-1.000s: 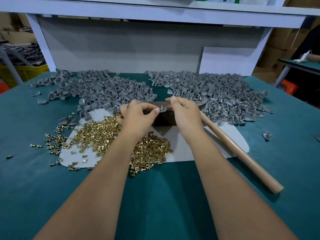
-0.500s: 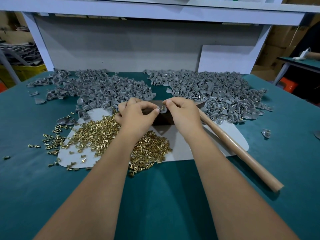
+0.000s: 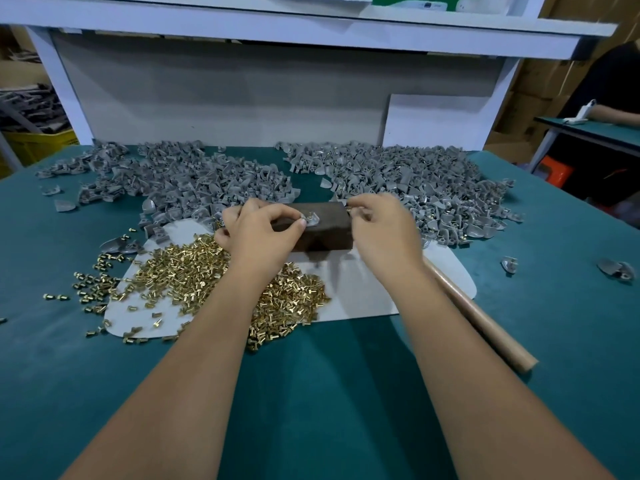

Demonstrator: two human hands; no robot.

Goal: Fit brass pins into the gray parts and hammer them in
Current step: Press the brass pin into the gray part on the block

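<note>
Green cloth (image 3: 329, 393) is covering the bench; the left hand (image 3: 258, 233) is pinching a gray part (image 3: 310, 219) on a dark block (image 3: 322, 225), while the right hand (image 3: 379, 225) is curling blurred fingers, hold unclear.

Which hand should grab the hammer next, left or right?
Right, most likely. The wooden hammer handle lies just beside the right hand, while the left hand is pinching the gray part on the dark block, steadying it.
</note>
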